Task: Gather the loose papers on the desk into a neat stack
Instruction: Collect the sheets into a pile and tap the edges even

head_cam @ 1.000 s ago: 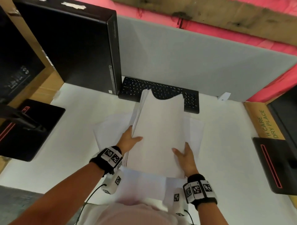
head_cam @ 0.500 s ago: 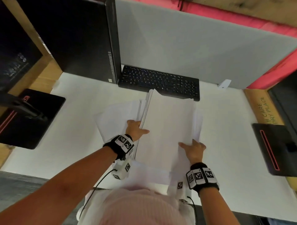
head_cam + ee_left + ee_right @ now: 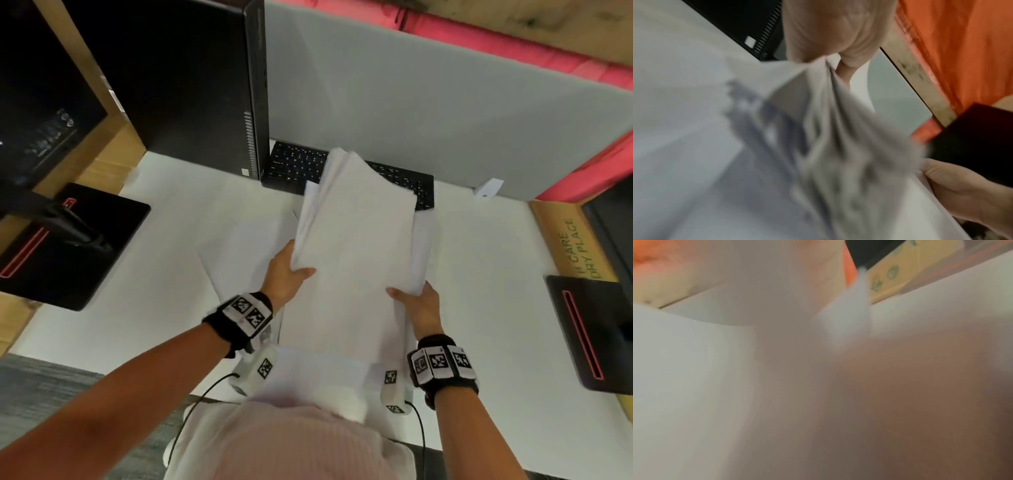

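Note:
A thick bundle of white papers (image 3: 356, 246) stands tilted on its lower edge above the white desk (image 3: 164, 246), its top leaning toward the keyboard. My left hand (image 3: 291, 270) grips its left edge, thumb on the front face. My right hand (image 3: 416, 301) grips the right edge the same way. More loose sheets (image 3: 239, 250) lie flat on the desk beneath, to the left and right. In the left wrist view the blurred sheet edges (image 3: 838, 138) fan out from my left hand (image 3: 830, 53), with my right hand (image 3: 962, 190) at the lower right. The right wrist view is filled with blurred paper (image 3: 735, 386).
A black keyboard (image 3: 294, 164) lies behind the papers against a grey partition (image 3: 428, 102). A black computer tower (image 3: 191, 89) stands at the back left. Black monitor bases sit at the left (image 3: 68, 246) and right (image 3: 589, 329). A cardboard box (image 3: 568, 246) is at the right.
Both hands have lifted the bundle up again from the desk, so its top edge now covers part of the keyboard; half a second ago it sat lower.

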The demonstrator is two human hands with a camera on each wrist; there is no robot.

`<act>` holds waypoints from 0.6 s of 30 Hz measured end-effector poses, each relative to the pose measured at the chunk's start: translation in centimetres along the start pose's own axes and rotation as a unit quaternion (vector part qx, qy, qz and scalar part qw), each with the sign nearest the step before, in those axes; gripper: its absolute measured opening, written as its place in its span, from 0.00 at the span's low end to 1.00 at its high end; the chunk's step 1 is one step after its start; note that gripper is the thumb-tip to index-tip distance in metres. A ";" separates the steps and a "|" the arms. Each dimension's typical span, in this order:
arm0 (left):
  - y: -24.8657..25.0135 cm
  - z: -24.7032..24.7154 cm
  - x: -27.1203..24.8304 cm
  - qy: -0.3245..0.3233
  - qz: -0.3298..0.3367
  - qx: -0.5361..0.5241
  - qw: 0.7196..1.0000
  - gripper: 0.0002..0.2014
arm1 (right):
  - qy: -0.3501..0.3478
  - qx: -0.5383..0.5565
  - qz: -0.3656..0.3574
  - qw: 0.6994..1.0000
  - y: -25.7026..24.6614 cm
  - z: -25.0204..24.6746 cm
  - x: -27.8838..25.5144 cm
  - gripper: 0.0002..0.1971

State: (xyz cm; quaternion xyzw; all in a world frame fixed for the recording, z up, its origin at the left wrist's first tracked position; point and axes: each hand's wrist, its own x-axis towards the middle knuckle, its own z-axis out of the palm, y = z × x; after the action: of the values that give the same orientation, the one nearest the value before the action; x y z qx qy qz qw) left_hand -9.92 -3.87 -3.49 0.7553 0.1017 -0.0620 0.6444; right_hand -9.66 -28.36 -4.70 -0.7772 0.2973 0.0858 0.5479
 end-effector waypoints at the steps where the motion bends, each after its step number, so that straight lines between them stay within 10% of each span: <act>1: -0.1 -1.1 -0.2 0.013 -0.004 -0.033 0.999 0.23 | -0.016 0.020 -0.014 1.000 -0.7 0.5 -0.1 0.25; 6: -2.1 -5.4 -0.3 0.098 -0.062 -0.064 0.991 0.19 | -0.099 -0.001 -0.080 0.992 -4.5 4.2 0.0 0.22; 13: -4.7 -6.1 -0.2 0.122 -0.258 0.280 0.917 0.27 | -0.097 -0.245 -0.046 0.964 -4.4 7.9 1.8 0.40; 18: -4.9 -6.7 0.0 0.108 -0.257 0.346 0.896 0.31 | -0.018 -0.394 -0.071 0.916 -4.3 8.3 0.7 0.46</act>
State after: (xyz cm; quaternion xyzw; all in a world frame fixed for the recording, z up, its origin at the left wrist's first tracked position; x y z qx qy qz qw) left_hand -11.31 3.43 -7.09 0.8802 0.3334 -0.1755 0.2885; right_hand -5.16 -20.17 -4.79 -0.9474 0.1737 0.1710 0.2073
